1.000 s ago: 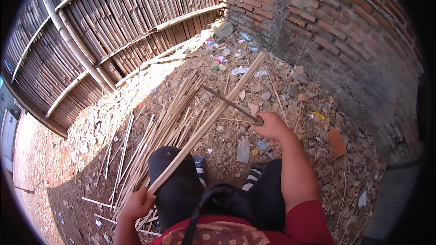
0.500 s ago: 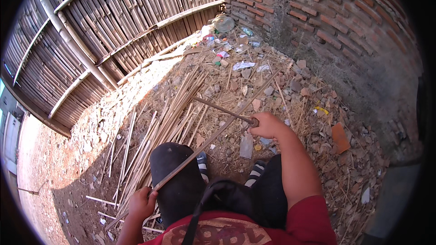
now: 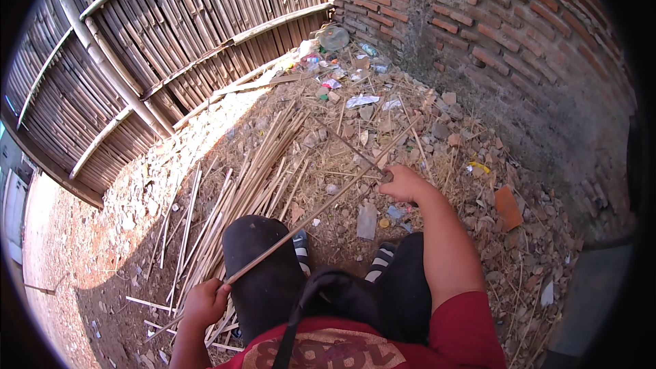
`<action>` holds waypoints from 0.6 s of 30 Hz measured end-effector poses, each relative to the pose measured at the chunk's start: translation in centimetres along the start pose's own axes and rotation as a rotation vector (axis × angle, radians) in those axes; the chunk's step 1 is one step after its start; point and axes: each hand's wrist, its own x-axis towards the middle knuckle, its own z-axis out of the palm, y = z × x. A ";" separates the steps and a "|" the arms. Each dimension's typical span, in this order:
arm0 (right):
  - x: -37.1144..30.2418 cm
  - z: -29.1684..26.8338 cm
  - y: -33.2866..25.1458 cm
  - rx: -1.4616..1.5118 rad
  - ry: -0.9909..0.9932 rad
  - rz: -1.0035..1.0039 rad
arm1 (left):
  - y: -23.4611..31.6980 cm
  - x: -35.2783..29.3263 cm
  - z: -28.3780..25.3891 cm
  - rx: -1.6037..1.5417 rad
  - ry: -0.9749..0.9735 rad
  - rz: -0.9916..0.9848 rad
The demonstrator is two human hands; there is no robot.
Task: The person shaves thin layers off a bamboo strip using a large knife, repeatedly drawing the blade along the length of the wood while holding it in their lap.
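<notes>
My left hand (image 3: pixel 207 302) is closed round the lower part of a long bamboo strip (image 3: pixel 311 216), above my left knee. The strip slants up to the far right, across the knee and over the rubble. In my right hand (image 3: pixel 404 184) is the butt of a long, thin, dark knife-like tool (image 3: pixel 352 145), pointing up and to the left. Near that hand, the tool crosses the strip; whether they touch I cannot tell. To the left of my knee lies a pile of cut bamboo strips (image 3: pixel 263 164) on the ground.
A slatted bamboo fence (image 3: pixel 205 20) stands at the far left, meeting a brick wall (image 3: pixel 506 27) at the back corner. Rubble and litter cover the ground, including an orange tile piece (image 3: pixel 508 208) at right. My striped sandals (image 3: pixel 380 261) are between stones.
The tool has turned in my right hand, its far end swinging right and away from me. My left hand, still on the strip, has shifted slightly left.
</notes>
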 end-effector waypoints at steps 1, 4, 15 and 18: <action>-0.1 0.8 -0.4 -0.134 -0.075 -0.055 | 0.0 0.1 -0.3 0.019 -0.012 -0.002; -1.7 1.9 -5.0 -0.435 -0.308 -0.186 | -0.6 0.1 -0.3 0.026 -0.005 -0.008; -3.1 0.3 -4.4 -0.329 -0.115 -0.181 | -1.5 0.8 1.0 -0.066 -0.021 0.034; -3.2 0.0 -4.8 -0.306 -0.137 -0.246 | -2.3 1.0 1.7 -0.109 -0.002 0.066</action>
